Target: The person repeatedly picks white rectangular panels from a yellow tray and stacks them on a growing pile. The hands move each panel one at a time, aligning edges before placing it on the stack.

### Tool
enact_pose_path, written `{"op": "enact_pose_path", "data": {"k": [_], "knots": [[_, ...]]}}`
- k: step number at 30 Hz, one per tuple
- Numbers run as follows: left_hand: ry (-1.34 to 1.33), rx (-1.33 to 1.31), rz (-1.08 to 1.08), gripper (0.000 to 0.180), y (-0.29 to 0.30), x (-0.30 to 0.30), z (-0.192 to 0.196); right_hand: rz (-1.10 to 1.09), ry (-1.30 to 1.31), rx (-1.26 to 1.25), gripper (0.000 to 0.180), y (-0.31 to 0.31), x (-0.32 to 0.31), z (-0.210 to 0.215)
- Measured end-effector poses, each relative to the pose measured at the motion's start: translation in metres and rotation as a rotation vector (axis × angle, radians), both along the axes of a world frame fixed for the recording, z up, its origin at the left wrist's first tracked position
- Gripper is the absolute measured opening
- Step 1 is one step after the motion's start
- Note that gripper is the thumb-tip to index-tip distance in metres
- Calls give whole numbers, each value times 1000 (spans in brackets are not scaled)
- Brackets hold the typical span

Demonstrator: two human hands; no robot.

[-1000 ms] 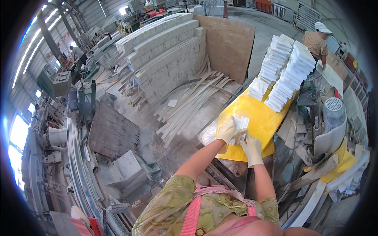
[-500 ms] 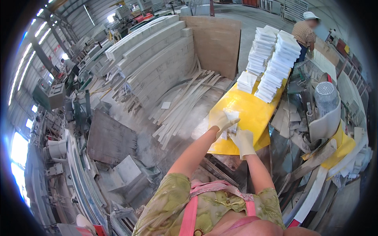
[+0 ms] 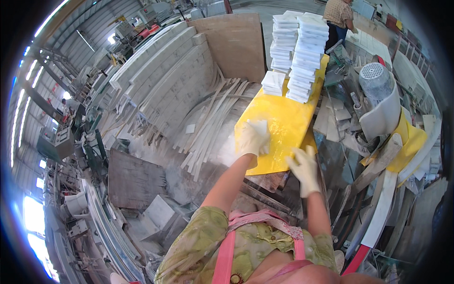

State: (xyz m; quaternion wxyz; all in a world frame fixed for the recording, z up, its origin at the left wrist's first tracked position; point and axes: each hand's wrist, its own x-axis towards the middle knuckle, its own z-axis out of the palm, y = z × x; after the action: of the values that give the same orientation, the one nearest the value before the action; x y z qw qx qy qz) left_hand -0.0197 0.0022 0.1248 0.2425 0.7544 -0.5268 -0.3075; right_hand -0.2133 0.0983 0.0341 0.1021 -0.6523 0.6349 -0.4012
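Note:
A small white stone tile (image 3: 259, 127) is at the left edge of the wet yellow sheet (image 3: 279, 125). My left hand (image 3: 250, 142), in a pale glove, grips it from its near left side; the fingers partly cover it. My right hand (image 3: 305, 171), gloved as well, holds nothing, its fingers spread beside the sheet's near right corner. Farther along the sheet rise two tall stacks of white tiles (image 3: 306, 52), with a lower stack (image 3: 273, 83) in front of them.
Long thin stone offcuts (image 3: 217, 123) lie on the floor at left, before a wall of pale slabs (image 3: 177, 75). A brown board (image 3: 231, 45) stands behind. At right are a dusty motor (image 3: 377, 80) and stone scraps. Another person (image 3: 338, 16) stands at the far right.
My right hand has come away from the tile and moved right, its fingers spreading. My left hand keeps the tile. The whole view has shifted as my head turned.

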Motion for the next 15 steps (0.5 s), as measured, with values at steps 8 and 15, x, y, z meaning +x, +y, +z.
{"op": "enact_pose_path", "data": {"k": [8, 15], "knots": [[-96, -297, 40, 46, 12, -5, 8, -1086, 263, 364, 67, 287, -247, -50], [90, 23, -77, 93, 14, 1, 32, -1212, 827, 594, 71, 366, -238, -99]]}}
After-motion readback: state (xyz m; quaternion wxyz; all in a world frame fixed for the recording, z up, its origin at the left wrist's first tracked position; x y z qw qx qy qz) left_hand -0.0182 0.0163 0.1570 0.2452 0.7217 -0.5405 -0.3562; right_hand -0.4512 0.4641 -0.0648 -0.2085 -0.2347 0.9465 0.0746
